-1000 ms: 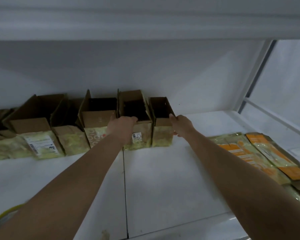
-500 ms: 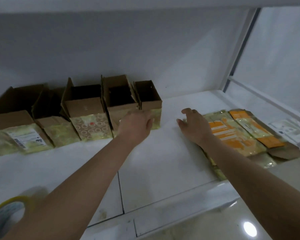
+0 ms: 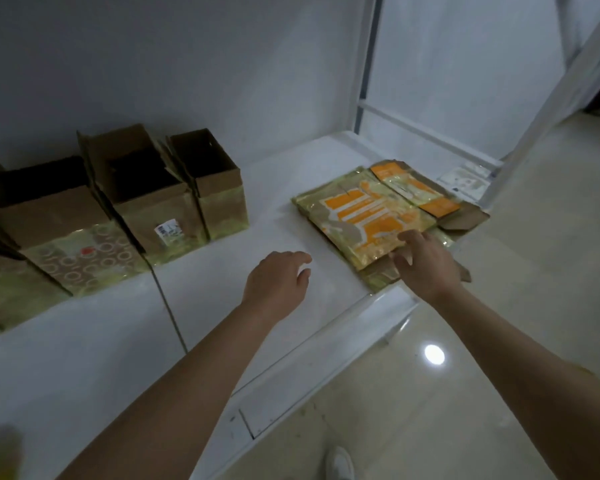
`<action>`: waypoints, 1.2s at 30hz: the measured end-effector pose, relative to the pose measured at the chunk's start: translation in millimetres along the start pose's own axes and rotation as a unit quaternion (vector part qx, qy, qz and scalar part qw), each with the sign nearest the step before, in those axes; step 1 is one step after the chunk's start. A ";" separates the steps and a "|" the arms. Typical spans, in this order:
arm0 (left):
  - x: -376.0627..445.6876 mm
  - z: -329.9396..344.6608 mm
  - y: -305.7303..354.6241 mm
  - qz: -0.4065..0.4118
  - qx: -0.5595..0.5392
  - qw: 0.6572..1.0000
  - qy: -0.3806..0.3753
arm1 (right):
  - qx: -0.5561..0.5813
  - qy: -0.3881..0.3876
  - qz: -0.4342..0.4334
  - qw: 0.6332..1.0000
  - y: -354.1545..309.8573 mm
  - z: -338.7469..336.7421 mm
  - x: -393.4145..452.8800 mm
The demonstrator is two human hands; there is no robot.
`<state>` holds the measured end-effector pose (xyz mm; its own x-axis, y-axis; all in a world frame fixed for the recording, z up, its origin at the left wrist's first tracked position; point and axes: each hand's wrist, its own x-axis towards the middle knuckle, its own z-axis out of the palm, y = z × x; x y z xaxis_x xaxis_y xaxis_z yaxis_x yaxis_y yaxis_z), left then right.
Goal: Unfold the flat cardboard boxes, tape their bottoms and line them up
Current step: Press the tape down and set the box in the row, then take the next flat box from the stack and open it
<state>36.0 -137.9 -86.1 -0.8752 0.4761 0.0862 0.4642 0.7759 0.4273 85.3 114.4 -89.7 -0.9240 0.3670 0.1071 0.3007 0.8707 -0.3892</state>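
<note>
A: Right hand (image 3: 426,268) comes down on the stack of flat boxes (image 3: 371,216) at the right end of the counter (image 3: 222,306); fingers (image 3: 411,239) spread and nearly straight, tips on the near edge of the top sheet, nothing gripped yet.

B: And the left hand (image 3: 278,277)?

A: Hovering just over the bare counter, between the stack and the row of unfolded boxes (image 3: 174,199) by the wall; fingers loosely curled, holding nothing.

B: How should that top one handle?

A: Light, I'd say, and stiff along its panels but floppy at the creases; the glossy tape looks slick, so a flat push may slide it; better to pinch the near edge, thumb under, and peel it off the pile.
</note>
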 end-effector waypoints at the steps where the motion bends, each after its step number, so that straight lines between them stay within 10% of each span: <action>1: 0.7 4.6 3.3 0.001 -0.006 1.000 -0.005 | -0.010 0.006 -0.009 1.000 6.5 -0.2 -0.9; 15: 54.4 46.3 38.4 -0.049 -0.049 0.998 0.004 | -0.205 -0.094 -0.204 0.953 33.1 35.1 56.6; 20: 74.6 46.3 45.3 -0.107 -0.116 0.985 0.068 | -0.060 0.030 -0.269 0.961 37.7 15.6 61.4; 24: 102.1 43.5 61.0 -0.199 -0.292 0.923 0.152 | 0.005 0.134 -0.272 0.953 38.0 -0.8 62.9; 28: 128.6 40.1 84.5 -0.270 -0.593 0.753 0.095 | 0.051 0.150 -0.267 0.950 44.8 -15.5 69.1; 36: 155.4 40.5 108.5 -0.276 -0.630 0.719 0.100 | 0.066 0.111 -0.271 0.954 55.2 -28.1 65.9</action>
<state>-44.0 37.0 -62.8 -0.9389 0.0725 -0.3364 -0.3440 -0.2261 0.9114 47.7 195.9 -78.5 -0.8584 -0.0532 0.5102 -0.2531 0.9090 -0.3311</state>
